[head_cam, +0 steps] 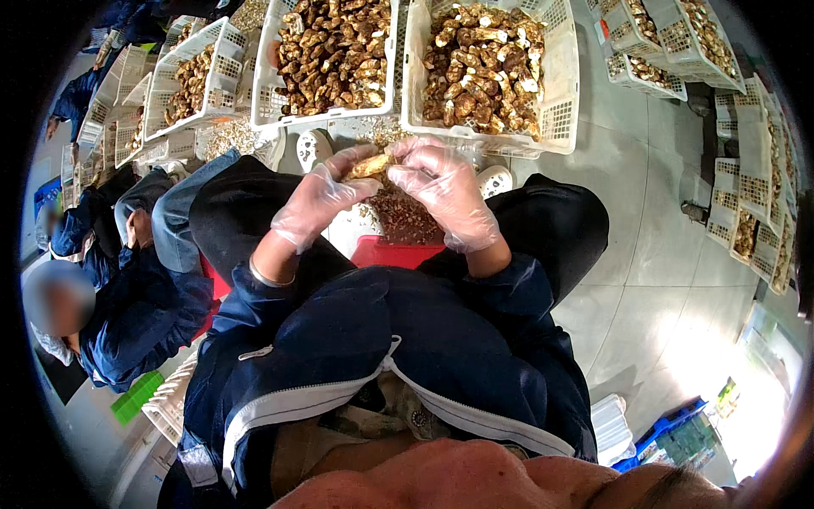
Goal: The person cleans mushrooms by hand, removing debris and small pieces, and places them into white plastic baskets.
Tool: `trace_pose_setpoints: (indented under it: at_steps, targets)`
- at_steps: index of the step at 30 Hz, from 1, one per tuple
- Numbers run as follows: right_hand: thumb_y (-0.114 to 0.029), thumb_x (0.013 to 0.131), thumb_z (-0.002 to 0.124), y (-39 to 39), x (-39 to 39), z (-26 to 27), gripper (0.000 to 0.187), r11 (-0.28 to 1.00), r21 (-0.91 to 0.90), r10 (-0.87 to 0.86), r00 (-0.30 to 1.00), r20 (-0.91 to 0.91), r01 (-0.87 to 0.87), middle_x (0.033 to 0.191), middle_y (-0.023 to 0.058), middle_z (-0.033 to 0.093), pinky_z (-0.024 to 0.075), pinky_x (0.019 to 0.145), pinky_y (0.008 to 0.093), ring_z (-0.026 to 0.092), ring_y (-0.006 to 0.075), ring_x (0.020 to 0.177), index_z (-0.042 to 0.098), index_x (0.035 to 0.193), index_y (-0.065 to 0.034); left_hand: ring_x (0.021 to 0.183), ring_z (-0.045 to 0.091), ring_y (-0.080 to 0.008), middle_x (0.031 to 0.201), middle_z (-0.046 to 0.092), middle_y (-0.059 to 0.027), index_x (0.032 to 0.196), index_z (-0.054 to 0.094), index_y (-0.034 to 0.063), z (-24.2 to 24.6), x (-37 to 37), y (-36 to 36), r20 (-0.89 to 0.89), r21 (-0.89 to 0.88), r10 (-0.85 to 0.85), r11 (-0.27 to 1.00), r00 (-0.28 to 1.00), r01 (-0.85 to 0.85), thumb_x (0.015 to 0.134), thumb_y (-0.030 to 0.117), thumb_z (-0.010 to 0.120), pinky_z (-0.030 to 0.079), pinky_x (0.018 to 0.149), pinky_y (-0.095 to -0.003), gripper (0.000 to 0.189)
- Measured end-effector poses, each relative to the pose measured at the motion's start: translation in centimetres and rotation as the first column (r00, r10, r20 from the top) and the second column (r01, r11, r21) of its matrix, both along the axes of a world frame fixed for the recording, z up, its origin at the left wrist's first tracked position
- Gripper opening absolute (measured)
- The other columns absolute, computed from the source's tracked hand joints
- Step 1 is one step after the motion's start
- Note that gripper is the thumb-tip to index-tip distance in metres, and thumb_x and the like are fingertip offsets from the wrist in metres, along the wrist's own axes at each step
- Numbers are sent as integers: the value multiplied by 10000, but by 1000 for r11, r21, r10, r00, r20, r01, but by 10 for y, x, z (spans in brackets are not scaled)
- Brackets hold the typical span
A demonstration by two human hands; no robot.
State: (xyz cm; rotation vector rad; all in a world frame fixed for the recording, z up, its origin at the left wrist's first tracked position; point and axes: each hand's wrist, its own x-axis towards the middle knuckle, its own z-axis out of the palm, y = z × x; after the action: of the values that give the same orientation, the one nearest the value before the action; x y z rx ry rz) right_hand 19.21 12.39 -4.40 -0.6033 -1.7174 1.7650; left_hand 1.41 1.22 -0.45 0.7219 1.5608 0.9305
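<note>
Both my hands wear clear plastic gloves and meet in front of my knees. A pale brown mushroom [369,167] with a long stem lies between them, roughly level. My left hand [321,194] pinches its left end between thumb and fingers. The curled fingers and thumb of my right hand [445,191] close at the mushroom's right end; whether a small tool is hidden inside them cannot be seen. Beyond my hands stand two white plastic crates, a left one [259,95] and a right one [559,121], both heaped with similar mushrooms [334,60].
Dark brown scraps [404,216] lie below my hands, by a red plastic object [397,252]. At my left sits a person in a blue jacket [143,318]. More mushroom crates stand at far left [219,70] and right [725,191]. Grey floor tiles [636,242] stretch rightward.
</note>
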Motion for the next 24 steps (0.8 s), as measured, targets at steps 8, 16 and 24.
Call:
trace_pose_setpoints:
  at_steps: [8,16,24]
  targets:
    - [-39,885,724,-2,5,5,118,997,78,6,999,41,-9,1118,77,690,506,807,281,641,152,932,642,813,6,690,540,-20,928,711,-4,1402,497,-48,-1,-1,-5,60,-98,24,995,998,-18,913,168,714,420,585,-172,577]
    - [-48,889,725,-4,5,15,102,999,-54,12,999,35,-10,1074,79,665,504,803,282,624,152,938,649,840,-3,926,614,-126,1047,668,-60,1288,638,26,1,4,-3,-135,93,16,996,991,-3,880,15,713,500,858,-271,415]
    - [-3,909,688,-6,0,-1,78,985,-169,22,997,-77,-35,1030,74,674,501,857,279,621,136,965,644,845,4,862,613,-168,946,624,-66,1271,672,101,-7,5,-5,-420,278,37,956,907,90,833,1,754,506,790,-292,457]
